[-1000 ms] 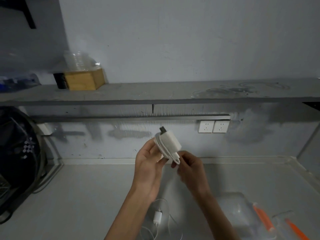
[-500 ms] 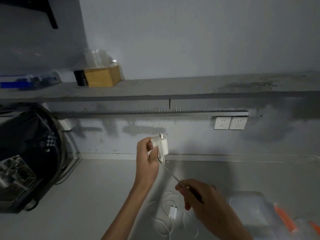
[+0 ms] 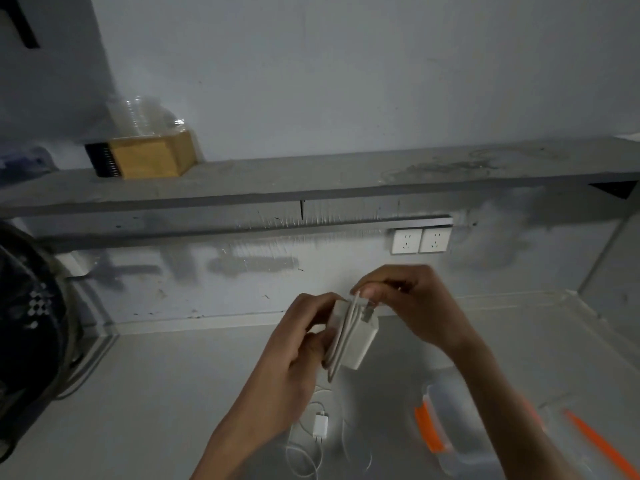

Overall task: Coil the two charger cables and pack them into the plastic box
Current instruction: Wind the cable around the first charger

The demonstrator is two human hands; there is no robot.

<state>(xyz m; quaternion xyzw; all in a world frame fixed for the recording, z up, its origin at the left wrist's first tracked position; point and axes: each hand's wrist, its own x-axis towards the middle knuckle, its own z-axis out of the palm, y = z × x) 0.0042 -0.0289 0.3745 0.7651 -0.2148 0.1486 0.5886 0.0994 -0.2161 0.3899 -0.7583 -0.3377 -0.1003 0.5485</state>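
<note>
1. Midway through the first half of the task: winding the first cable [image 3: 342, 344] round its own white charger brick [image 3: 361, 341], held in the air above the table [image 3: 156, 393], near the centre of view.
2. Gripping the brick with the left hand [image 3: 291, 351], fingers curled round its nine o'clock side. Pinching the cable's plug end [image 3: 367, 310] with the right hand [image 3: 415, 303] at the brick's twelve o'clock edge.
3. Judged next: tuck the plug end under the wraps so the coil holds (slack turns would likely spring off), then lower the bundle to the clear plastic box [image 3: 450, 427], at five o'clock from the hands.
4. Not yet started: the second charger [image 3: 320, 426], lying on the table at six o'clock, with its thin cable [image 3: 304, 459] sprawled round it in loose loops.
5. Open on top, with orange clips at the rim, and partly hidden behind the right forearm: the box. At its three o'clock, probably the lid [image 3: 588, 434], marked by an orange strip (too blurred to be sure).
6. Likely in the way: those loose loops just beside the box's nine o'clock side, apt to snag a hand passing over.
7. Also around: wall sockets [image 3: 420, 240] at one o'clock, a grey shelf [image 3: 311, 183] at twelve, bearing a wooden box [image 3: 152, 157] and stacked clear cups [image 3: 142, 112] at ten, and a dark round object [image 3: 24, 323] at nine.
</note>
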